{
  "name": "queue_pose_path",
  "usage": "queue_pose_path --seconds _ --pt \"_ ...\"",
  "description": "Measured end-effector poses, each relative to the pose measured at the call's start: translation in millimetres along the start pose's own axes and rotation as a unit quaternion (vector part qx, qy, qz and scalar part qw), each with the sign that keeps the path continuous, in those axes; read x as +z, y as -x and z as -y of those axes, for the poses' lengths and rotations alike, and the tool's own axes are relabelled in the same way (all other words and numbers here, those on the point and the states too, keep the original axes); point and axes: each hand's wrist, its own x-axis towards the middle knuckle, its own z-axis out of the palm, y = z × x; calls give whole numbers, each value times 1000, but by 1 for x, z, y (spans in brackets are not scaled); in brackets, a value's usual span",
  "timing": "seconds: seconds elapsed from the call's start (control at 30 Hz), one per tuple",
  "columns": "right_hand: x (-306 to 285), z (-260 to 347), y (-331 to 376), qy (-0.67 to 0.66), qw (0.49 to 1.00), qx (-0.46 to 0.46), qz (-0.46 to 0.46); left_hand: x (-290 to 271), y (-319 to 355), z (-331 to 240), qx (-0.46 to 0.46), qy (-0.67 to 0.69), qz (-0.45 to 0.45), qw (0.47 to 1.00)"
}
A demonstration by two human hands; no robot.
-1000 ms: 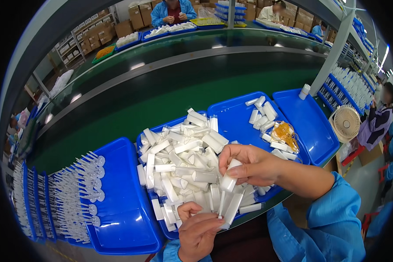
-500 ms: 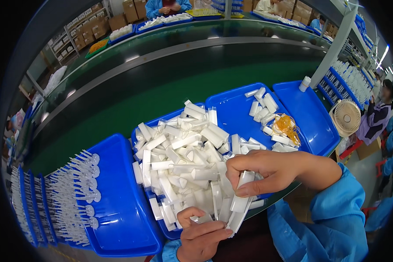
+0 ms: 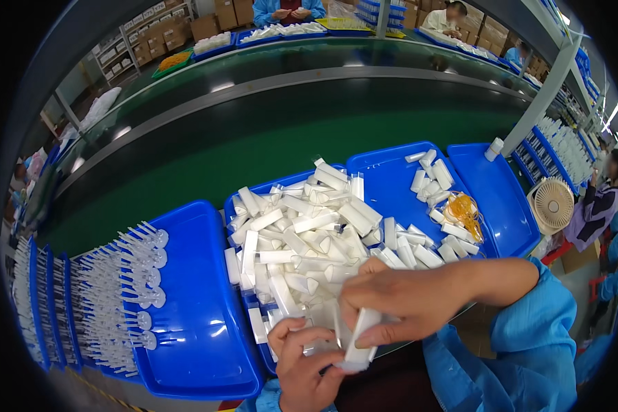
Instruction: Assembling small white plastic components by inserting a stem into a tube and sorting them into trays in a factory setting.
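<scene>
My right hand [image 3: 408, 299] is closed round a white bar [image 3: 362, 341], thumb on its near face, and tilts it above the front edge of the work surface. My left hand [image 3: 310, 360] is curled, its fingertips closed at the bar's lower end. A patch of clear plastic [image 3: 321, 345] shows beside the left fingers; what it belongs to is unclear. Just beyond both hands, a heap of white bars in clear wrapping [image 3: 309, 240] fills a blue tray [image 3: 237, 199], some lying across others.
At left, a blue tray [image 3: 199, 295] stands beside stacked racks of white stemmed parts [image 3: 110, 309]. Another blue tray [image 3: 384, 172] holds bars and orange bands [image 3: 464, 213]. Farther right are a blue tray [image 3: 508, 206], a white bottle [image 3: 494, 149] and a fan [image 3: 553, 204]. Co-workers sit beyond the green conveyor [image 3: 288, 123].
My right hand has moved slightly left and down with the white bar, which now sits lower and more upright. My left fingers have shifted at its lower end. The whole view has shifted slightly.
</scene>
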Motion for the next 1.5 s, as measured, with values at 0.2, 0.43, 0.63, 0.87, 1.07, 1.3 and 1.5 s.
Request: queue_pose_path --seconds 0.2,0.43,0.63,0.87,1.07,1.3,1.5 --pt "-51 -60 -76 367 870 -49 -326 4 2 3 -27 58 -50 997" --pt "-61 -44 -112 486 845 223 -32 3 4 -12 -74 113 -109 985" --pt "-32 -44 -53 333 856 -15 -395 -1 5 -10 -49 131 -64 988" --pt "-5 -15 13 -288 916 84 -266 8 -3 -15 -52 157 6 986" --pt "1 -24 31 -447 862 59 -230 13 -5 -16 -33 147 36 988" --pt "5 -20 32 -419 872 73 -244 16 -5 -20 -30 123 59 990" --pt "2 -17 36 -405 887 76 -208 17 -7 -22 -32 104 72 991"
